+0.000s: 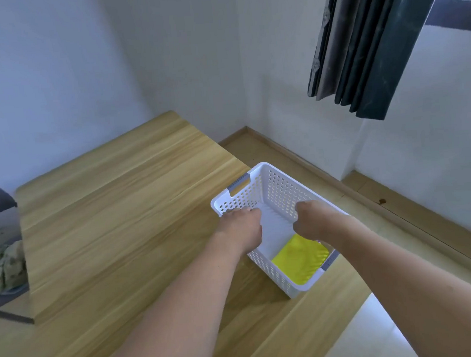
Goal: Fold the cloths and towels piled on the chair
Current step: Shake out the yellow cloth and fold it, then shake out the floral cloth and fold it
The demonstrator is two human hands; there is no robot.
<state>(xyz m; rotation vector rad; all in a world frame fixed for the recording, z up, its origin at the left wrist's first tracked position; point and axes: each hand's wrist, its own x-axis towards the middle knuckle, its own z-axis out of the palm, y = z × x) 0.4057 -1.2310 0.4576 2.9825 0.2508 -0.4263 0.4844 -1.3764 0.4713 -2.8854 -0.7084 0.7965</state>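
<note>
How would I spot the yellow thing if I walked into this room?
Find the wooden table in the corner; at its right edge sits a white perforated basket. The folded yellow cloth lies flat on its floor, the only bright colour there.

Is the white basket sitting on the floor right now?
No, the white basket stands on the wooden table at its right edge, with a folded yellow cloth lying inside it.

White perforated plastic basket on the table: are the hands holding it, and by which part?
Both appear to. The left hand curls over the white perforated plastic basket at its left long rim, the right hand over the opposite rim.
</note>
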